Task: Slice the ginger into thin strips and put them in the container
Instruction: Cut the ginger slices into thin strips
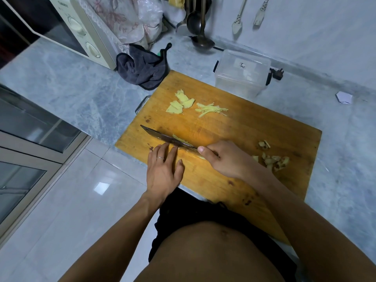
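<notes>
R hand w/ cleaver, ginger, board

Both forearms are bare, with no sleeves, watch or bracelet-like band showing from wrist to elbow. The left hand wears a thin silver ring on one of its middle fingers, just above the knuckle. The right hand is bare. The torso is unclothed, and below it sit black shorts, their waistband just behind the left wrist.
</notes>
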Demonstrator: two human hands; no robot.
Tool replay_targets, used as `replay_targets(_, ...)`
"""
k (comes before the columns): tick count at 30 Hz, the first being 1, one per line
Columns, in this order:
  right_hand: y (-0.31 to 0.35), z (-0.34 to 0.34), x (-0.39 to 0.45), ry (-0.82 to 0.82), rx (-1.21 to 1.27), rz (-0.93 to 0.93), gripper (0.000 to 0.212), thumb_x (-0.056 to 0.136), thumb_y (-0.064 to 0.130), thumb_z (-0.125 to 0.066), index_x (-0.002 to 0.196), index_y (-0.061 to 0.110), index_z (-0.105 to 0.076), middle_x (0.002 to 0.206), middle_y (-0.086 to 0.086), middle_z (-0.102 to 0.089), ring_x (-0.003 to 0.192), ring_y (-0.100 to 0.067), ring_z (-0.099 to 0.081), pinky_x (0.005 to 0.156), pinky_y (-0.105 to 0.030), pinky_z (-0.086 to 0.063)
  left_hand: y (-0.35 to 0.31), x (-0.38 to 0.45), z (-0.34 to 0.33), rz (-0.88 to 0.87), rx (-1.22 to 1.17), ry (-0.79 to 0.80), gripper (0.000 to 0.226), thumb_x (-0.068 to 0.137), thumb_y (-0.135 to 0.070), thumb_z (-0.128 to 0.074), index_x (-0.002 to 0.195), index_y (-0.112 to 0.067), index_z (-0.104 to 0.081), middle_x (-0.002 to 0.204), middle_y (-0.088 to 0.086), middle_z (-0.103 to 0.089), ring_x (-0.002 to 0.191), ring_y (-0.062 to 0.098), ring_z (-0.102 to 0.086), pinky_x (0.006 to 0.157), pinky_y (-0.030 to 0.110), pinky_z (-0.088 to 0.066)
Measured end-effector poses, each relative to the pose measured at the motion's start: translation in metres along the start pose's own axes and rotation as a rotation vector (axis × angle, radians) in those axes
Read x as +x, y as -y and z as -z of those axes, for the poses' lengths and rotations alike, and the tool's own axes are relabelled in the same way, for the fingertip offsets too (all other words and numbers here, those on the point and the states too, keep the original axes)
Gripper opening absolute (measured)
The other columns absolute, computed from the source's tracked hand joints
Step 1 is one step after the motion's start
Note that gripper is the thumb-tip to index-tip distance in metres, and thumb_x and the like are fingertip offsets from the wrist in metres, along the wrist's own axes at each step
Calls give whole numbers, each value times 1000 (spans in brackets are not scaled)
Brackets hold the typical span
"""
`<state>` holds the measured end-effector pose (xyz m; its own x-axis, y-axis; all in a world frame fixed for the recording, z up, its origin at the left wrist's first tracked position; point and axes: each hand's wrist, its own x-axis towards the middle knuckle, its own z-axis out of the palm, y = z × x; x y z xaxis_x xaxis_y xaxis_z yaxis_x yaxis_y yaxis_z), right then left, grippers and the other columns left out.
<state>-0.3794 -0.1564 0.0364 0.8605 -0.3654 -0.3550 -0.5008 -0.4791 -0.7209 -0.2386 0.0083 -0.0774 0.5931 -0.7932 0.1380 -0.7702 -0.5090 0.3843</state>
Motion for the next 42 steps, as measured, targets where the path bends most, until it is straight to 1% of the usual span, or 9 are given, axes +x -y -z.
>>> replay_targets(5, 1, 0, 2, -7, -9, 3, 54, 103, 48, -40, 60, 16, -33, 56, -4, -32, 51, -20, -31, 53, -36, -25, -1, 2, -1, 3, 0, -8, 46, 92, -33, -53, 129, -7, -61, 135, 21, -51, 127, 40, -44, 106, 57, -34)
replay_targets(11, 1, 1, 4, 3, -24, -2, 54, 103, 49, -38, 61, 16, -33, 58, -5, -32, 53, -22, -32, 53, -37, -25, -6, 5, -1, 33, -11, -16, 45, 90, -32, -53, 126, -6, -62, 131, 21, -53, 123, 39, -45, 106, 57, -35)
replay_targets(16, -1, 2, 4, 0, -25, -6, 54, 104, 49, -39, 61, 16, -33, 56, -3, -31, 51, -19, -30, 52, -35, -23, -7, 5, 0, 43, -14, -6, 45, 91, -32, -52, 127, -7, -62, 133, 21, -52, 124, 38, -44, 106, 57, -34)
replay_targets(23, -4, 1, 5, -9, -22, -8, 54, 103, 48, -40, 60, 17, -34, 55, -2, -31, 51, -19, -31, 53, -35, -24, -8, 4, 1, 49, -25, -17, 47, 91, -35, -49, 127, -7, -62, 133, 19, -52, 125, 37, -43, 107, 56, -34)
replay_targets(26, -5, 1, 5, -4, -15, -6, 54, 103, 48, -40, 61, 17, -33, 56, -2, -32, 51, -18, -31, 53, -35, -24, -7, 5, 0, 56, -32, -12, 45, 91, -33, -52, 127, -8, -62, 134, 19, -52, 125, 37, -43, 107, 56, -34)
replay_targets(31, 0, 4, 10, 23, -58, -39, 54, 103, 51, -40, 62, 17, -34, 56, -1, -32, 53, -19, -33, 53, -35, -25, -6, 4, -2, 37, -39, -36, 43, 89, -31, -55, 124, -6, -63, 131, 19, -54, 121, 39, -46, 104, 57, -35)
replay_targets(35, 4, 0, 18, 31, -24, -37, 53, 103, 50, -41, 61, 18, -33, 58, -2, -31, 53, -20, -31, 53, -35, -24, -6, 5, -2, 51, -48, -48, 42, 89, -31, -55, 122, -6, -64, 130, 19, -54, 120, 39, -47, 105, 56, -35)
replay_targets(42, 5, -12, 13, -3, -46, -13, 53, 104, 48, -40, 62, 16, -36, 57, -4, -33, 51, -20, -34, 51, -35, -23, -7, 6, -4, 51, -81, -86, 41, 89, -30, -54, 118, -4, -66, 126, 21, -56, 117, 40, -49, 102, 56, -38)
